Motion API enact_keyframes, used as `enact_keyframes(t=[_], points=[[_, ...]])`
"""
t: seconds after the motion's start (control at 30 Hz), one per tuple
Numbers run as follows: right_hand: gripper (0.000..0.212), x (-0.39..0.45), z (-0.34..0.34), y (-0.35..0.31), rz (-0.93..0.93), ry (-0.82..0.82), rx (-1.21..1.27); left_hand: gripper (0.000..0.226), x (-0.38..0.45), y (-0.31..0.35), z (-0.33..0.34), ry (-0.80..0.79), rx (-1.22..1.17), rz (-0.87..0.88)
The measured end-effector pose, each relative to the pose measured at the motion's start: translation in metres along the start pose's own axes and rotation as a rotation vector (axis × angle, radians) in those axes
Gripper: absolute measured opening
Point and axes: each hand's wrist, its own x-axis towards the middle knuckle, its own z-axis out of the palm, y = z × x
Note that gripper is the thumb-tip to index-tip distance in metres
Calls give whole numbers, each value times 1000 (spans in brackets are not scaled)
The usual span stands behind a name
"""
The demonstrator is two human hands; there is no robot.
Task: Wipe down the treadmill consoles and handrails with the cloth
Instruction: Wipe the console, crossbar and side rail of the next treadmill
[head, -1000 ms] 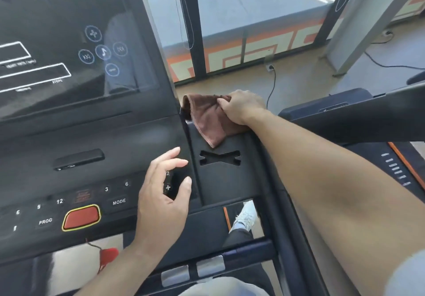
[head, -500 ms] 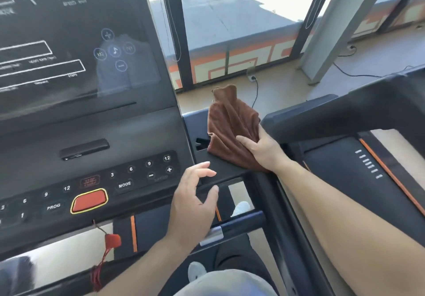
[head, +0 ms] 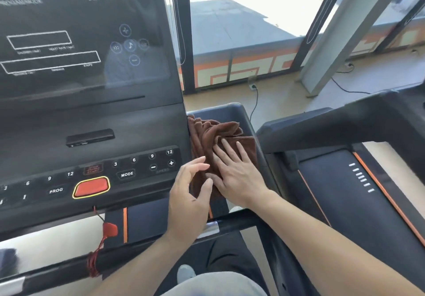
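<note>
A brown cloth [head: 208, 134] lies bunched in the side tray [head: 232, 111] at the right end of the black treadmill console [head: 92, 121]. My right hand [head: 236, 171] lies flat on the cloth with straight, spread fingers, pressing it down. My left hand [head: 190, 194] hovers just left of it, at the console's right edge, fingers loosely curved and holding nothing; its thumb and fingertips are close to the cloth's near edge. The front handrail [head: 232, 223] runs below both hands.
A red stop button [head: 92, 187] and numbered keys sit on the console's lower panel. A red safety clip [head: 110, 230] on a cord hangs below it. A second treadmill [head: 345, 180] stands to the right. Windows and a floor cable lie beyond.
My right hand has slid left and flattened onto the cloth, which went from draped and spread to bunched in the tray. My left hand moved slightly right, nearer the cloth.
</note>
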Motion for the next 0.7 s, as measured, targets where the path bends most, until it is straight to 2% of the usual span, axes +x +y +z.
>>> enact_keyframes(t=[0.2, 0.3, 0.43, 0.6, 0.7], points=[[69, 54, -13, 1, 29, -8, 106, 21, 16, 5, -3, 43, -54, -7], [66, 85, -18, 18, 52, -2, 88, 21, 23, 9, 4, 33, -14, -9], [74, 123, -23, 37, 95, -3, 38, 16, 27, 12, 4, 47, 12, -43], [81, 155, -34, 54, 232, -3, 47, 19, 33, 8, -6, 74, 67, -107], [81, 158, -33, 62, 363, 36, 141, 22, 30, 6, -9, 79, 28, -149]])
